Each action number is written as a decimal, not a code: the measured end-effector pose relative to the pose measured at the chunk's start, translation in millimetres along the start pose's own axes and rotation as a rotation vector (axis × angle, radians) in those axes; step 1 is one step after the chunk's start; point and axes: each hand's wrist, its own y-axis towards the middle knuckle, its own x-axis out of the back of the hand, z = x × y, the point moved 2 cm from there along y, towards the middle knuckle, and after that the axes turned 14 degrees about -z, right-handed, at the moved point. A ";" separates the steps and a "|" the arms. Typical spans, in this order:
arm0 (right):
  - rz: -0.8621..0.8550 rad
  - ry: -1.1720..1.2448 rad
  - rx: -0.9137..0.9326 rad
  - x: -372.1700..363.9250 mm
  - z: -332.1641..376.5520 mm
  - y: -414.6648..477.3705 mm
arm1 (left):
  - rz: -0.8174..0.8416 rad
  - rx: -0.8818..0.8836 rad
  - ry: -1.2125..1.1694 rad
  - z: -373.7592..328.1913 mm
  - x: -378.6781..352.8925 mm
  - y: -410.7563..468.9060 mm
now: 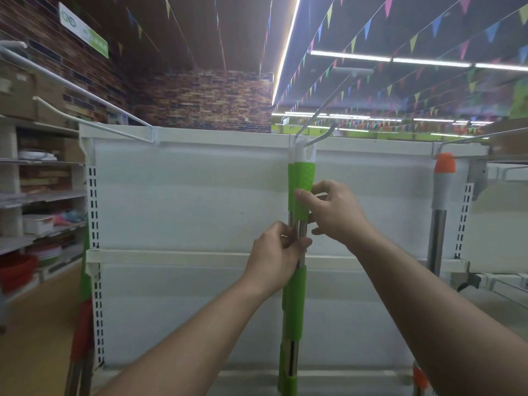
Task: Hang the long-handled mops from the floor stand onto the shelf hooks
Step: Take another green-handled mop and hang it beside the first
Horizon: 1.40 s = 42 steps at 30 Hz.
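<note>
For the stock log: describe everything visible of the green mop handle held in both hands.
The green mop handle hangs near upright, its white holed cap at a wire hook. Below the cap: a textured green grip, shiny metal shaft, another green sleeve. The right hand pinches the grip; the left hand holds the shaft. A second green handle sits close beside it.

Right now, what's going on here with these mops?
A person stands at a white shelf handling a green mop. The left hand grips its metal pole between the two green sleeves, and the right hand pinches the upper sleeve. The mop's white cap sits at a hook on the shelf's top rail, so it looks hung or nearly so. An orange mop is at the shelf's right end.
</note>
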 end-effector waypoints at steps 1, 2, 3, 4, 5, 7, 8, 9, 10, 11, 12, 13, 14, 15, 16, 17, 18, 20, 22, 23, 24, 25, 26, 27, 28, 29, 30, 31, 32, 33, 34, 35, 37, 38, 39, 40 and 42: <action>0.003 0.005 -0.009 -1.9 -0.9 1.9 | -0.006 -0.009 0.018 2.1 -0.9 3.0; 0.001 0.006 -0.012 -3.8 -1.7 3.3 | -0.012 -0.014 0.029 3.7 -2.2 5.5; -0.004 0.000 -0.010 -5.7 -2.2 4.4 | -0.017 -0.015 0.035 5.4 -3.6 7.7; -0.012 -0.015 -0.001 -7.7 -2.4 5.1 | -0.021 -0.012 0.039 7.1 -5.1 9.8; -0.020 -0.039 0.011 -9.4 -2.4 5.7 | -0.025 -0.006 0.040 8.9 -6.4 11.6; -0.031 -0.089 0.035 -12.5 -2.2 6.9 | -0.035 0.004 0.039 12.2 -8.8 15.2; -0.032 -0.105 0.042 -13.7 -2.4 7.4 | -0.040 0.002 0.044 13.5 -9.6 16.9; -0.032 -0.115 0.045 -14.5 -2.8 8.1 | -0.045 -0.002 0.050 14.4 -10.4 18.3; -0.031 -0.125 0.046 -15.2 -3.0 9.1 | -0.049 -0.006 0.055 15.3 -11.2 19.4; -0.027 -0.137 0.047 -15.6 -3.1 10.1 | -0.054 -0.008 0.058 16.1 -11.9 20.1; -0.023 -0.149 0.048 -16.0 -3.4 11.3 | -0.060 -0.009 0.060 16.6 -12.7 20.6; -0.019 -0.159 0.048 -16.4 -3.8 12.4 | -0.066 -0.012 0.066 16.9 -13.3 20.8; -0.015 -0.165 0.048 -16.8 -4.3 13.5 | -0.075 -0.019 0.077 16.9 -13.7 21.0; -0.013 -0.165 0.045 -17.2 -5.1 14.1 | -0.086 -0.029 0.093 16.8 -13.7 20.9; -0.011 -0.159 0.040 -17.9 -6.2 14.4 | -0.097 -0.042 0.114 16.5 -13.4 20.5; -0.012 -0.151 0.035 -18.8 -7.4 14.2 | -0.109 -0.055 0.134 16.2 -12.8 19.9; -0.016 -0.146 0.031 -19.8 -8.9 13.6 | -0.118 -0.067 0.154 15.8 -11.8 19.0; -0.032 -0.137 0.024 -21.8 -11.1 11.9 | -0.127 -0.087 0.195 14.6 -9.8 16.6; -0.049 -0.126 0.022 -23.1 -12.4 9.9 | -0.132 -0.104 0.245 13.0 -7.8 13.8; -0.053 -0.124 0.021 -23.6 -13.3 8.7 | -0.135 -0.109 0.273 12.3 -6.7 12.2; -0.052 -0.126 0.020 -24.1 -14.6 7.1 | -0.138 -0.110 0.299 11.8 -5.9 10.3; -0.047 -0.134 0.015 -24.5 -16.4 5.0 | -0.138 -0.109 0.319 11.7 -5.2 8.0; -0.039 -0.147 0.012 -25.0 -18.4 2.7 | -0.136 -0.105 0.334 12.2 -4.9 5.4; -0.032 -0.162 0.009 -25.1 -20.8 -0.2 | -0.133 -0.097 0.347 13.2 -4.6 2.2; -0.028 -0.175 0.007 -25.0 -23.1 -3.2 | -0.129 -0.087 0.360 14.3 -4.2 -1.7; -0.024 -0.187 0.004 -24.5 -25.4 -6.7 | -0.124 -0.076 0.369 15.7 -3.9 -6.0; -0.016 -0.200 0.001 -23.8 -28.0 -10.4 | -0.120 -0.066 0.375 17.1 -3.6 -10.3; 0.002 -0.214 -0.008 -23.1 -31.3 -14.6 | -0.119 -0.060 0.385 18.1 -3.3 -14.6; 0.030 -0.233 -0.025 -22.8 -35.9 -19.5 | -0.122 -0.057 0.403 18.5 -3.2 -18.6; 0.067 -0.261 -0.049 -22.6 -42.0 -24.9 | -0.128 -0.058 0.428 19.1 -3.1 -22.5; 0.108 -0.296 -0.079 -22.7 -49.6 -31.1 | -0.134 -0.063 0.455 20.3 -3.2 -26.1; 0.146 -0.331 -0.111 -22.4 -58.2 -37.9 | -0.140 -0.070 0.481 22.8 -3.6 -29.8; 0.200 -0.368 -0.165 -20.3 -77.2 -52.5 | -0.151 -0.080 0.504 30.0 -5.5 -38.9; 0.217 -0.365 -0.188 -18.1 -86.7 -60.4 | -0.161 -0.078 0.492 34.8 -6.5 -44.9; 0.231 -0.355 -0.211 -15.2 -95.6 -68.9 | -0.172 -0.067 0.466 40.1 -7.0 -51.5; 0.247 -0.341 -0.241 -12.0 -103.8 -77.6 | -0.178 -0.051 0.443 45.7 -7.3 -58.7; 0.279 -0.294 -0.327 -5.2 -119.0 -96.0 | -0.169 -0.014 0.427 61.1 -7.5 -74.3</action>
